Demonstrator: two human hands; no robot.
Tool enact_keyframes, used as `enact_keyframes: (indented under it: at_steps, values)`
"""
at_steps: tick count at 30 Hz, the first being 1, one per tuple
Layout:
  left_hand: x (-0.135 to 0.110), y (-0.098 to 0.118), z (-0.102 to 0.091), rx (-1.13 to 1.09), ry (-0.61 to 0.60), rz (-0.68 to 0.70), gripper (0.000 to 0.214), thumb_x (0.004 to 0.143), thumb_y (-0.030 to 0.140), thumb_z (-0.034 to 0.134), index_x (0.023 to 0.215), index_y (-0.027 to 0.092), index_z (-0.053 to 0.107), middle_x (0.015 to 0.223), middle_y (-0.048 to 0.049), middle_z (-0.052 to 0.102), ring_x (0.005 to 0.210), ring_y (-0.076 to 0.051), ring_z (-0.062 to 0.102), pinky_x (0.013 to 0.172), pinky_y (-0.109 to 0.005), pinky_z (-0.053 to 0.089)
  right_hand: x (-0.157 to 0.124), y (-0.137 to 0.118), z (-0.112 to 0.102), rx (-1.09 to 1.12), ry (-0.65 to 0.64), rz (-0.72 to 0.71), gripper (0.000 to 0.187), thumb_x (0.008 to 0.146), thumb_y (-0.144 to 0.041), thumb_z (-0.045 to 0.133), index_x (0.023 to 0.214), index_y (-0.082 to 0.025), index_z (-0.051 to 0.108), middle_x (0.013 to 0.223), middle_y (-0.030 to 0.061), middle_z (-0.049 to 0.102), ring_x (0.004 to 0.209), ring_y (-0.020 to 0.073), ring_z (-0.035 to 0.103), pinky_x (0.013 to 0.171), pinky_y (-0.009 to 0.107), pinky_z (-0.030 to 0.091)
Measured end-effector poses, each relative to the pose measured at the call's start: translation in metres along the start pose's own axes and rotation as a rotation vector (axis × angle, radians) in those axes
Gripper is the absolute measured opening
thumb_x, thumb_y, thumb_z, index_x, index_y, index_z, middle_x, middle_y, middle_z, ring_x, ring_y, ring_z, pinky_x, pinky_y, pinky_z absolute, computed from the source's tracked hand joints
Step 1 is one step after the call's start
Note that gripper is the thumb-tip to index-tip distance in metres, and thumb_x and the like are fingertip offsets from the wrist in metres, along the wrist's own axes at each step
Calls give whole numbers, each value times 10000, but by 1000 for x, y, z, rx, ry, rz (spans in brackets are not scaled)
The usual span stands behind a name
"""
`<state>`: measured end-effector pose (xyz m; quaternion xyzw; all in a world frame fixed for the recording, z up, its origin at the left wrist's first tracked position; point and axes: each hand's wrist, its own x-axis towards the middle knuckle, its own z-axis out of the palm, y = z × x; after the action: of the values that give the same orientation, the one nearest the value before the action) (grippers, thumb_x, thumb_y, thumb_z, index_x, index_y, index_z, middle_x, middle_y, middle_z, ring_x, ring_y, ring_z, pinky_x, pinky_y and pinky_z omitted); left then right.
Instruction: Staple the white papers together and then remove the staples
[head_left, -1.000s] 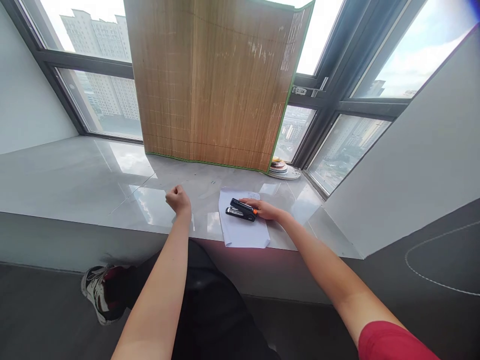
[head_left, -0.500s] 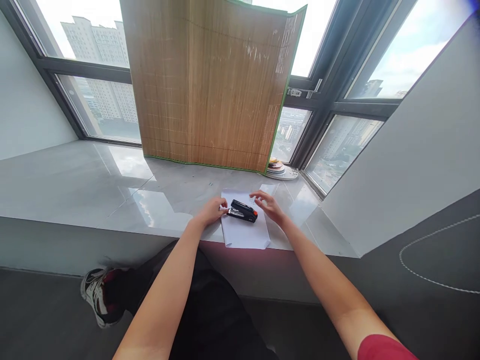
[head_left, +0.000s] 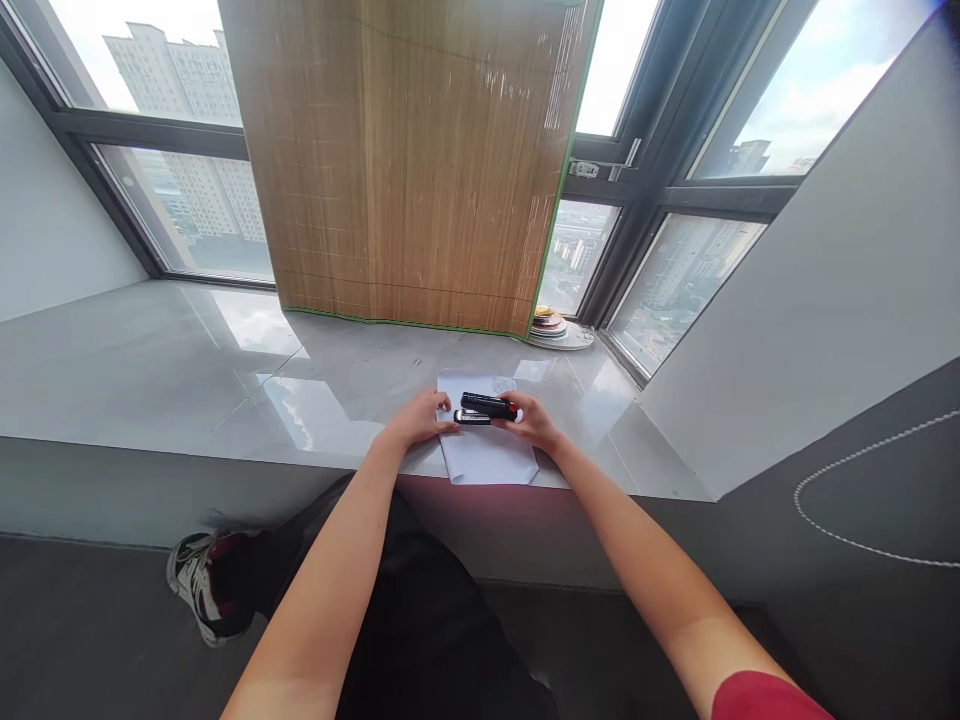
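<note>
A black stapler point(head_left: 486, 408) with an orange end lies across a white sheet of paper point(head_left: 486, 452) near the front edge of a grey window ledge point(head_left: 187, 370). My left hand point(head_left: 421, 417) grips the stapler's left end, fingers curled around it. My right hand point(head_left: 531, 420) holds its right, orange end with bent fingers. Both hands rest on the paper.
A bamboo mat point(head_left: 409, 165) stands upright against the window behind the paper. A small stack of round plates point(head_left: 559, 330) sits at the back right corner. A white wall point(head_left: 810, 290) slants in on the right. My shoe point(head_left: 196, 592) shows on the dark floor below.
My left hand moved right from the bare ledge to the stapler's left end. My right hand lifted off the stapler, then closed on its orange end. The stapler turned more level.
</note>
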<state>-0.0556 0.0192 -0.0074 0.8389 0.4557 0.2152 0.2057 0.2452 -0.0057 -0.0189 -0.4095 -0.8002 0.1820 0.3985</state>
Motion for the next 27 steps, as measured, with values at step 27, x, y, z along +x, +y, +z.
enact_keyframes:
  at_steps: [27]
  values:
    - [-2, 11, -3, 163, -165, -79, 827, 905, 339, 561, 1693, 181, 368, 1802, -134, 309, 1686, -300, 260, 1366, -467, 229, 9, 11, 3, 95, -36, 160, 306, 950, -361, 449, 1080, -243, 700, 1111, 74, 737, 1074, 283, 648, 1055, 447, 479]
